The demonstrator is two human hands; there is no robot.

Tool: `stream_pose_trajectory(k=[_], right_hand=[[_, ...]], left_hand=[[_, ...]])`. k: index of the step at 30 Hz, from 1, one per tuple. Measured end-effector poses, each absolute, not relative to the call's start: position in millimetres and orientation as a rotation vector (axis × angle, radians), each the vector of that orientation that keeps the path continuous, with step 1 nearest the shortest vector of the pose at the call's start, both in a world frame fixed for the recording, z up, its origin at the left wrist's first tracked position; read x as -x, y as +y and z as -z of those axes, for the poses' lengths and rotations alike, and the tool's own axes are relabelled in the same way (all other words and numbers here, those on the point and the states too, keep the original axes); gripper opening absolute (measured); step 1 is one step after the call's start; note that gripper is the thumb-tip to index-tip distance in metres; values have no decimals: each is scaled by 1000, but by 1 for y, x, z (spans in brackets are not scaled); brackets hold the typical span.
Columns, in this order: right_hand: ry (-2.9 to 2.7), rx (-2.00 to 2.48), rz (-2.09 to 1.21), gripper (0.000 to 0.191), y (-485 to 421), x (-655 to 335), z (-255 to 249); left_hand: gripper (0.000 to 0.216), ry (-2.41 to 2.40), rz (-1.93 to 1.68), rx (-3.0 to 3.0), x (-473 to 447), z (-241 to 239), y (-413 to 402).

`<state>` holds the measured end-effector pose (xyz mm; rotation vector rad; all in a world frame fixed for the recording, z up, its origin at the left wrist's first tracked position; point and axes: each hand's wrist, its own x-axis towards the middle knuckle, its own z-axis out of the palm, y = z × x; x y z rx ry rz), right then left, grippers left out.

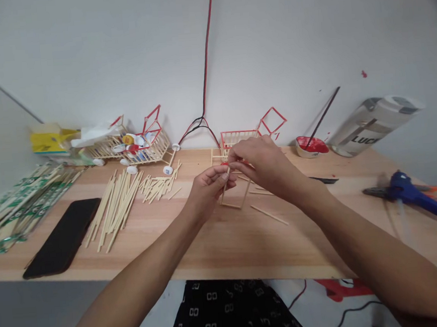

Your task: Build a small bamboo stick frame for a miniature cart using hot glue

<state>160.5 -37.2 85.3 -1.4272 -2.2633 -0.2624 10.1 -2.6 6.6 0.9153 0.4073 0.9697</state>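
Note:
Over the middle of the table, my left hand (pixel 209 187) is closed, its thumb and fingers pinching a small frame of wooden sticks (pixel 232 206). The lower end of this frame hangs below my fingers. A small red piece (pixel 224 164), perhaps a bottle cap, shows at the top between both hands. My right hand (pixel 255 155) is bent over it from the right with its fingertips pressed together; what exactly they grip is hidden. Just behind stands a small stick cart (pixel 239 137) with red edging, partly covered by my right hand. One loose stick (pixel 269 215) lies nearby.
Left are wrapped chopsticks (pixel 18 209), a black phone (pixel 63 238), long sticks (pixel 116 207), short sticks (pixel 160 187) and a finished stick cart (pixel 145 146) full of caps. Right are a bowl of red paint (pixel 311 147), a tilted container (pixel 370 126) and a blue glue gun (pixel 405 189).

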Motion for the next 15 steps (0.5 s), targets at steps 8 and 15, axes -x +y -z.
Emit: stream_pose_trajectory(k=[8, 15], right_hand=[[-2302, 1449, 337, 13, -33, -161, -82], [-2171, 1411, -87, 11, -36, -168, -92]], left_hand=[[22, 410, -1002, -941, -9, -5, -1], [19, 411, -1042, -996, -9, -4, -1]])
